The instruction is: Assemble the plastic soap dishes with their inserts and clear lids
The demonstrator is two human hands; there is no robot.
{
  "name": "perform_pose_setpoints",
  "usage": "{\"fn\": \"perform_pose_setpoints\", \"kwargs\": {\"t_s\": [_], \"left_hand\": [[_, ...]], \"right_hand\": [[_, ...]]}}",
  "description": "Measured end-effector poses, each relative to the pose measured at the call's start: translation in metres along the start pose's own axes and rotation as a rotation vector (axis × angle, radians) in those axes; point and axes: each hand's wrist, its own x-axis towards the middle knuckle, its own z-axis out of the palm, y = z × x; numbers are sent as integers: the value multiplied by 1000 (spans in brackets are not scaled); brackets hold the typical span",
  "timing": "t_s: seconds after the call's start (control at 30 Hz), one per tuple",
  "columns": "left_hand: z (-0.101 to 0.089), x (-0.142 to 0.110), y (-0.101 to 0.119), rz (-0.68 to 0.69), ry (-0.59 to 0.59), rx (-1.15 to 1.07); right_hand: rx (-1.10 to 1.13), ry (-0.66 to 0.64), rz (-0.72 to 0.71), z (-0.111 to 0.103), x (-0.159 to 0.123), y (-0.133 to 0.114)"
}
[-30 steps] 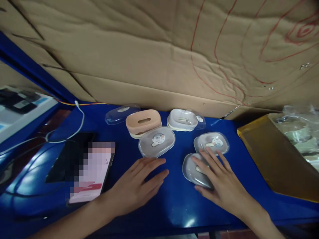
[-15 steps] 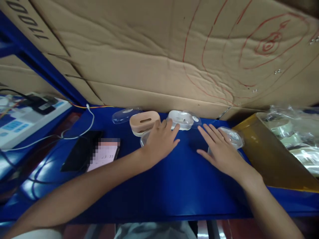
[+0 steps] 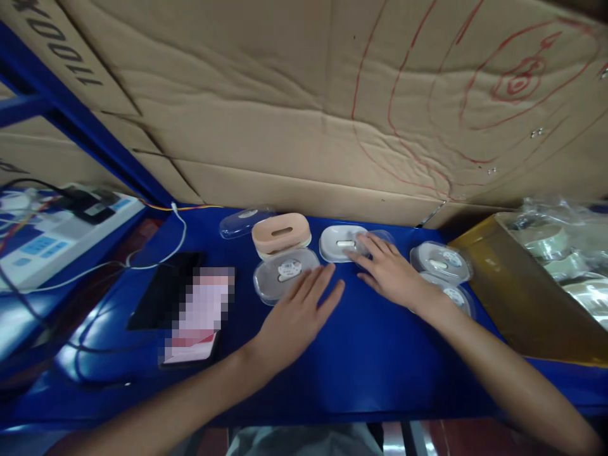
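My left hand [image 3: 297, 313] hovers low over the blue table with its fingers stretched out and holds nothing. Its fingertips are by the right edge of an oval case with a clear lid and a round label [image 3: 273, 288]. Behind that case sits a peach oval box [image 3: 280, 233] with a slot in its top. My right hand [image 3: 392, 269] reaches leftward, fingers extended. Its fingertips lie at the right side of a white oval box [image 3: 335, 242] with a slot; whether they press on it I cannot tell. A clear lid [image 3: 384, 237] shows partly behind that hand.
At the right are two lidded oval cases, the rear one [image 3: 441, 261] partly over the other, beside a brown carton [image 3: 503, 291] of wrapped pieces. A clear lid [image 3: 242, 223] lies back left. Left are a phone [image 3: 199, 316], a white cable [image 3: 161, 250] and a power strip [image 3: 52, 237].
My right hand has moved left from the cases at the right to the white box. My left hand has drawn back slightly towards me, uncovering the labelled clear-lidded case.
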Motion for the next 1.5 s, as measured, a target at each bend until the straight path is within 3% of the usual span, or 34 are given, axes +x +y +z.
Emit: {"fn": "perform_pose_setpoints", "kwargs": {"t_s": [0.17,0.3,0.47,0.6,0.7,0.8,0.97,1.1,1.2,1.5], "left_hand": [[0,-6,25,103,-15,-229],[13,-5,32,60,-16,-237],[27,-12,30,37,-81,-238],[14,-21,26,90,-138,-261],[4,-27,23,133,-117,-297],[5,-33,20,155,-45,-358],[18,-40,15,-55,124,-418],[21,-38,10,-153,50,-521],[21,-37,10,-167,19,-566],[23,-38,8,-264,-58,-833]], "right_hand": [[88,-5,14,-10,-50,-32],[241,-49,35,-15,-70,-31],[247,-104,126,-3,-78,-15],[209,-105,129,2,-80,-6],[204,-59,127,1,-74,-10],[212,-6,97,2,-61,-29],[239,-11,50,3,-48,-62],[384,-120,-27,-3,-60,-51],[464,-159,-2,-4,-70,-35],[464,-87,-101,2,-67,-43]]}}
